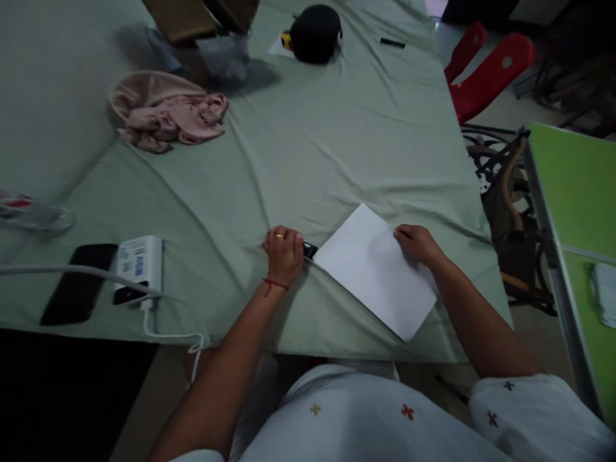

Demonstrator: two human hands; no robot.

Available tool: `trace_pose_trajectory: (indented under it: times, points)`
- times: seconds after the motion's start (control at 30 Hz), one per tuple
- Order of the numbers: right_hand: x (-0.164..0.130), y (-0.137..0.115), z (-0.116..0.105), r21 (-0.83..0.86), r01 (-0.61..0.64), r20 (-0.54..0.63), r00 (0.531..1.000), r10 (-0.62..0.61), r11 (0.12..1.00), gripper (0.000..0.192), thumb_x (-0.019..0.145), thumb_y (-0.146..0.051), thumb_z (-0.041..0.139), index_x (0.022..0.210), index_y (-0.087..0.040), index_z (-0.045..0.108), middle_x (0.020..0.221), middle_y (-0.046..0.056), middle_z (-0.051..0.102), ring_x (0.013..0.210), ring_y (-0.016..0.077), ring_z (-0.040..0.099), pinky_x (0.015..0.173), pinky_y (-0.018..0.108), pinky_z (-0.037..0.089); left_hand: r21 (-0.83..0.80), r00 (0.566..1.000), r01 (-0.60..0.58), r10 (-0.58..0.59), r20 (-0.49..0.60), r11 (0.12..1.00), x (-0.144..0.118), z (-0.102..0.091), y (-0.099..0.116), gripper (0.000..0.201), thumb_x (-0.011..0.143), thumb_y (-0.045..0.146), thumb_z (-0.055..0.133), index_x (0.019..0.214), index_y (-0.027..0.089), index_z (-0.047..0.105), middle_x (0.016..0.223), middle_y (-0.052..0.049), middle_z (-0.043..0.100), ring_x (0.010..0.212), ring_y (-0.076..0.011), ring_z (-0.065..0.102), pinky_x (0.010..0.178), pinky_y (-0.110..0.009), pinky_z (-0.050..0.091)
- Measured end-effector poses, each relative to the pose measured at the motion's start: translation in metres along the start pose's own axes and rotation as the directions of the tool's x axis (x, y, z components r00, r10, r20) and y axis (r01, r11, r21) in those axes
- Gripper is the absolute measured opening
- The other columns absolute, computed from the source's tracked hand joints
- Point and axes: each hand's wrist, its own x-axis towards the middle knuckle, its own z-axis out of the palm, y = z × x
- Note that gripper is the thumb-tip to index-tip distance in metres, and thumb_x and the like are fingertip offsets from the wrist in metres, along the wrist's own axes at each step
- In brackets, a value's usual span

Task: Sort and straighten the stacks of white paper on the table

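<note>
A white sheet of paper [373, 269] lies slanted on the green tablecloth near the front edge. My right hand [418, 245] is closed on its right-hand edge, the fingers bent and pressed together. To the left of the sheet, my left hand [285, 255] is wrapped around a small black object [310, 250]. Only one end of that object shows, close to the paper's left corner; its kind is hidden by the fingers.
A white power strip [144, 260] with a cable and a black phone [79, 285] lie at left. Farther back are a crumpled pink cloth [173, 119], a cardboard box [187, 19], a black case [315, 33] and a black pen [392, 43]. Red chairs [495, 74] stand beyond the right edge.
</note>
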Motion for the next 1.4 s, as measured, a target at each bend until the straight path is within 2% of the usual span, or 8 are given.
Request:
trace_pose_trajectory:
  times: [0.27, 0.47, 0.6, 0.8, 1.03, 1.2, 1.3, 1.4]
  points:
    - [-0.013, 0.016, -0.009, 0.106, 0.124, 0.064, 0.989, -0.131, 0.987, 0.029, 0.087, -0.042, 0.05, 0.073, -0.02, 0.062, 0.065, 0.001, 0.058, 0.064, 0.0168, 0.049, 0.064, 0.03, 0.038, -0.046, 0.967, 0.179, -0.184, -0.179, 0.983, 0.011, -0.03, -0.079, 0.033, 0.101, 0.037, 0.041, 0.085, 0.02, 0.065, 0.105, -0.016, 0.066, 0.119, -0.0335, 0.055, 0.114, -0.058, 0.035]
    - [-0.009, -0.017, 0.011, 0.174, 0.355, 0.169, 0.908, -0.383, 0.919, 0.029, 0.093, -0.037, 0.047, 0.083, -0.02, 0.068, 0.075, 0.003, 0.068, 0.07, 0.0172, 0.056, 0.07, 0.028, 0.041, -0.112, 0.899, 0.061, -0.104, -0.425, 0.992, -0.029, -0.038, -0.037, 0.048, 0.103, 0.051, 0.04, 0.127, 0.016, 0.062, 0.142, -0.022, 0.055, 0.144, -0.0341, 0.042, 0.123, -0.058, 0.027]
    - [-0.012, -0.047, 0.022, 0.147, 0.48, 0.223, 0.836, -0.502, 0.865, 0.031, 0.1, -0.035, 0.045, 0.094, -0.019, 0.071, 0.084, 0.005, 0.072, 0.074, 0.0169, 0.06, 0.073, 0.028, 0.042, -0.5, 0.944, 0.244, -0.321, -0.074, 0.831, -0.087, -0.045, 0.004, 0.056, 0.103, 0.06, 0.037, 0.132, 0.017, 0.059, 0.124, -0.016, 0.068, 0.094, -0.0223, 0.067, 0.087, -0.04, 0.055]
    - [-0.014, -0.07, 0.043, 0.079, 0.583, 0.108, 0.801, -0.589, 0.808, 0.031, 0.103, -0.031, 0.045, 0.107, -0.022, 0.074, 0.103, 0.009, 0.076, 0.095, 0.0229, 0.066, 0.086, 0.034, 0.047, -0.507, 0.814, 0.57, -0.363, 0.453, 0.647, -0.119, -0.047, 0.013, 0.057, 0.079, 0.071, 0.07, 0.087, 0.015, 0.073, 0.082, -0.008, 0.075, 0.073, -0.0225, 0.065, 0.062, -0.03, 0.05]
    - [-0.028, -0.006, 0.05, 0.077, 0.232, -0.491, 0.855, -0.166, 0.97, 0.06, 0.085, -0.045, 0.072, 0.138, -0.019, 0.059, 0.147, 0.019, 0.054, 0.138, 0.0357, 0.048, 0.116, 0.059, 0.038, -0.634, 0.833, 0.547, -0.426, 0.352, 0.546, -0.095, -0.032, 0.008, 0.057, 0.079, 0.07, 0.071, 0.081, 0.014, 0.071, 0.071, -0.003, 0.068, 0.06, -0.0156, 0.056, 0.052, -0.025, 0.04]
    - [-0.044, 0.019, 0.047, 0.639, -0.012, -0.238, 0.948, 0.212, 0.769, 0.072, 0.08, -0.055, 0.074, 0.139, -0.018, 0.056, 0.112, 0.014, 0.073, 0.092, 0.0272, 0.07, 0.085, 0.047, 0.058, -0.717, 0.865, 0.481, -0.405, 0.296, 0.505, -0.071, -0.012, 0.007, 0.057, 0.078, 0.07, 0.072, 0.086, 0.013, 0.074, 0.076, -0.005, 0.07, 0.066, -0.017, 0.059, 0.057, -0.026, 0.045]
    - [-0.046, 0.017, 0.049, 0.787, -0.055, -0.075, 0.98, 0.185, 0.615, 0.056, 0.078, -0.054, 0.076, 0.121, -0.019, 0.067, 0.089, 0.006, 0.074, 0.073, 0.0217, 0.066, 0.067, 0.036, 0.055, -0.704, 0.881, 0.452, -0.396, 0.258, 0.548, -0.065, -0.002, 0.003, 0.055, 0.079, 0.068, 0.072, 0.084, 0.013, 0.073, 0.074, -0.005, 0.07, 0.068, -0.0185, 0.061, 0.057, -0.027, 0.046]
    - [-0.044, 0.015, 0.056, 0.798, 0.013, -0.134, 0.978, 0.157, 0.602, 0.041, 0.079, -0.051, 0.076, 0.103, -0.018, 0.072, 0.083, 0.002, 0.071, 0.068, 0.0166, 0.059, 0.063, 0.03, 0.048, -0.732, 0.897, 0.417, -0.374, 0.235, 0.538, -0.068, -0.001, -0.001, 0.053, 0.081, 0.064, 0.073, 0.097, 0.013, 0.074, 0.089, -0.008, 0.076, 0.08, -0.0219, 0.067, 0.066, -0.029, 0.052]
